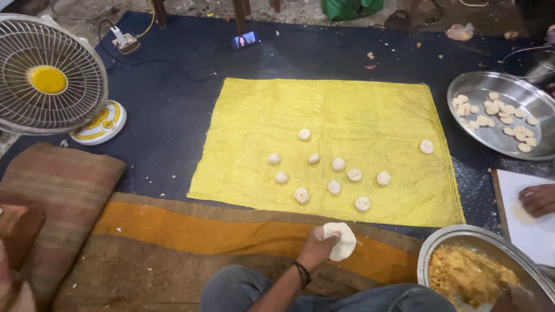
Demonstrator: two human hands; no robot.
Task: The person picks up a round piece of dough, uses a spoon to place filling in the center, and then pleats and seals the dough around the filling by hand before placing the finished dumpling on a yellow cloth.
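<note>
My left hand, a dark band on its wrist, holds a flat round disc of white dough above the orange strip of mat in front of my knees. At the bottom right edge, my right hand shows only partly, down in a steel bowl of yellow crumbly filling; its fingers are hidden. Several stuffed dough balls lie spread on a yellow cloth just beyond my left hand.
A steel tray at the right holds several small dough pieces. Another person's hand rests on a white board. A table fan stands at the left, a phone at the back, and a folded blanket lies at the near left.
</note>
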